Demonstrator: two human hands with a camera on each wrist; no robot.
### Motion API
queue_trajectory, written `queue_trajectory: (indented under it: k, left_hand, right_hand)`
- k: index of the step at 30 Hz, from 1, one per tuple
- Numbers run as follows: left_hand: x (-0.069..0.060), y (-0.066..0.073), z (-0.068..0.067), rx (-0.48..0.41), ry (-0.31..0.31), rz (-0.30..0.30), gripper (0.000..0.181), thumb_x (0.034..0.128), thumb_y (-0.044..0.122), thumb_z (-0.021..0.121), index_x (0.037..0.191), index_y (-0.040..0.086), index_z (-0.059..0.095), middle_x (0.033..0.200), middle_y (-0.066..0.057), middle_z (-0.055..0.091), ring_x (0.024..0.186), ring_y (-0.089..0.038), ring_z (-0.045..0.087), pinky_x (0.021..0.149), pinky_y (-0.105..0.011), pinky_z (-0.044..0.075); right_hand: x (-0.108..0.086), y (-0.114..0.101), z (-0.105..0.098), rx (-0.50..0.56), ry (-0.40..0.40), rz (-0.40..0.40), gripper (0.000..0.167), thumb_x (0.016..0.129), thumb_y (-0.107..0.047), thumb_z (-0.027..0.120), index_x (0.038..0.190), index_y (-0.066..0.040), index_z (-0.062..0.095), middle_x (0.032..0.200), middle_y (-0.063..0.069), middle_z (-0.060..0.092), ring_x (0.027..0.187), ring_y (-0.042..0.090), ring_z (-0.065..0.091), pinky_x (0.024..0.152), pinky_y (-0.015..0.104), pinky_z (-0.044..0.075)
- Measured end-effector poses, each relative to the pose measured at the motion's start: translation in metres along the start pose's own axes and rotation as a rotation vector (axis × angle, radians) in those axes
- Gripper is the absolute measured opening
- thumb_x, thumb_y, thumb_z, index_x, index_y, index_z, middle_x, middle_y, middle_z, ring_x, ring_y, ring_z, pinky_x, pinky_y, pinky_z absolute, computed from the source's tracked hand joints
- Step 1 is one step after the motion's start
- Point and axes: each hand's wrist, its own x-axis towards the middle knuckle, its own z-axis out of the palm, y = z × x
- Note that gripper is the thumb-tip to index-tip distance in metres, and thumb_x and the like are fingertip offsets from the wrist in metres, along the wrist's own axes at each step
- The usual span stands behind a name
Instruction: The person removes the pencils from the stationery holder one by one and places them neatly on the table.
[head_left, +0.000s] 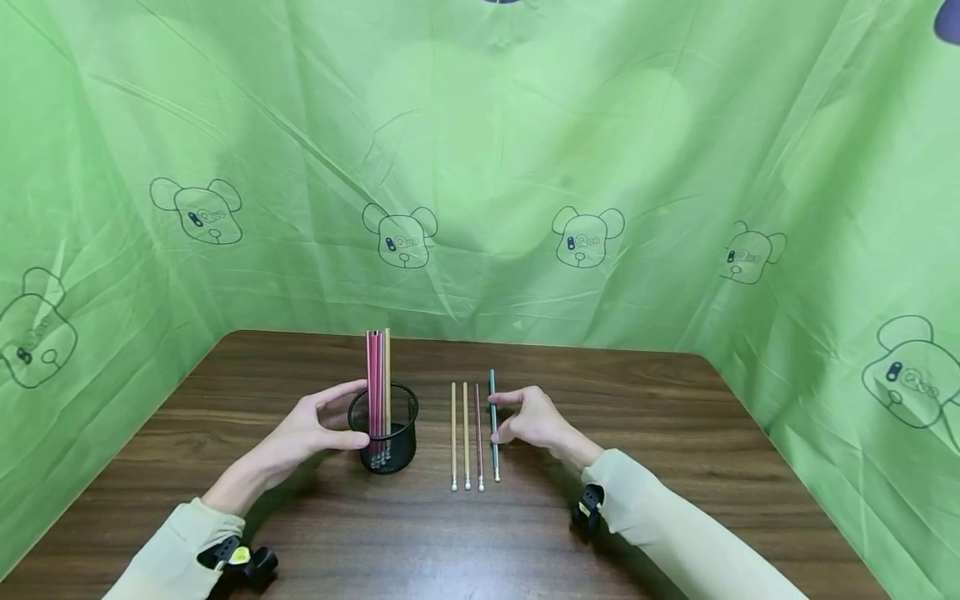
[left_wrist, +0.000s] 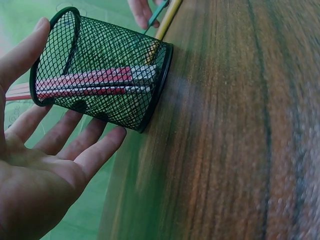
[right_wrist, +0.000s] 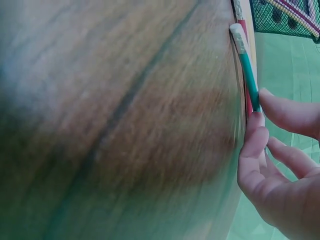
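A black mesh pencil cup (head_left: 388, 454) stands upright on the table, holding several pink pencils (head_left: 375, 375) and a yellowish one, eraser ends down. My left hand (head_left: 307, 429) holds the cup from its left side, thumb at the rim and fingers spread along the mesh (left_wrist: 107, 60). Right of the cup, two yellowish pencils (head_left: 453, 433) and a dark pink pencil (head_left: 479, 433) lie side by side, erasers toward me. At the right end of this row, my right hand (head_left: 531, 418) pinches a teal pencil (right_wrist: 248, 75) between thumb and fingers. Whether that pencil touches the table is unclear.
The brown wooden table (head_left: 600, 533) reaches back to a green curtain (head_left: 495, 167) printed with bear-head outlines, which also hangs along both sides. Each wrist carries a black strapped camera, the left one (head_left: 258, 567) standing out over the table.
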Motion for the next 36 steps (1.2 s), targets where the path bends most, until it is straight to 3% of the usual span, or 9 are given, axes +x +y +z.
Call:
queue_trajectory:
  k: [8,15,20,24,27,31,36]
  left_hand:
    - [-0.0004,0.0014,-0.0004,0.002,-0.001,-0.003,0.083,0.09,0.014,0.084,0.161,0.009,0.042,0.159,-0.027,0.042,0.139,-0.043,0.049,0.107,-0.051,0.04]
    - [-0.0001,0.0005,-0.0007,0.004,-0.001,-0.002,0.084,0.0893,0.015,0.085,0.161,0.009,0.043,0.159,-0.027,0.043,0.14,-0.043,0.049,0.109,-0.055,0.038]
    - [-0.0003,0.0001,-0.0008,0.004,0.0,0.0,0.083,0.0895,0.015,0.085,0.161,0.009,0.042,0.159,-0.027,0.042,0.14,-0.044,0.047,0.11,-0.057,0.036]
    - [0.0006,-0.0007,-0.0008,0.006,0.001,0.001,0.084,0.0893,0.016,0.085,0.161,0.009,0.043,0.158,-0.026,0.045,0.14,-0.043,0.049,0.11,-0.056,0.036]
    - [0.0009,-0.0011,-0.0008,0.01,0.005,0.002,0.083,0.0894,0.015,0.085,0.161,0.009,0.043,0.157,-0.025,0.046,0.139,-0.042,0.05,0.11,-0.057,0.035]
    - [0.0004,-0.0011,-0.0004,0.011,0.006,0.002,0.083,0.0894,0.015,0.085,0.161,0.009,0.043,0.157,-0.025,0.046,0.139,-0.042,0.049,0.111,-0.06,0.033]
    - [0.0001,-0.0013,-0.0004,0.011,0.007,0.003,0.084,0.0893,0.016,0.085,0.161,0.009,0.043,0.157,-0.025,0.046,0.14,-0.042,0.049,0.112,-0.061,0.031]
  right_hand:
    - [0.0008,0.0007,0.0005,-0.059,0.013,0.016,0.064,0.068,0.004,0.092,0.129,-0.006,0.076,0.12,0.007,0.074,0.065,0.01,0.051,0.072,0.028,0.046]
    - [-0.0001,-0.0014,0.0014,-0.102,0.013,0.009,0.062,0.069,0.002,0.093,0.128,-0.006,0.076,0.12,0.006,0.075,0.114,0.025,0.055,0.086,0.032,0.047]
    - [0.0015,-0.0023,0.0039,-0.143,0.01,-0.004,0.06,0.067,0.002,0.094,0.125,-0.003,0.077,0.123,0.007,0.075,0.125,0.026,0.056,0.097,0.04,0.049]
    - [0.0022,-0.0034,0.0059,-0.171,0.018,-0.019,0.059,0.064,0.004,0.094,0.121,-0.002,0.079,0.118,0.01,0.076,0.12,0.027,0.061,0.095,0.041,0.052]
    - [0.002,-0.0042,0.0068,-0.167,0.013,-0.015,0.058,0.064,0.007,0.09,0.121,-0.002,0.079,0.113,0.014,0.074,0.092,0.021,0.071,0.079,0.035,0.058]
    - [0.0001,-0.0048,0.0087,-0.123,-0.01,0.006,0.058,0.064,0.012,0.082,0.121,0.0,0.078,0.111,0.019,0.071,0.057,0.016,0.069,0.059,0.032,0.059]
    - [-0.0029,-0.006,0.0098,-0.107,-0.025,0.02,0.053,0.065,0.013,0.075,0.116,0.0,0.08,0.105,0.018,0.067,0.056,0.021,0.07,0.057,0.034,0.06]
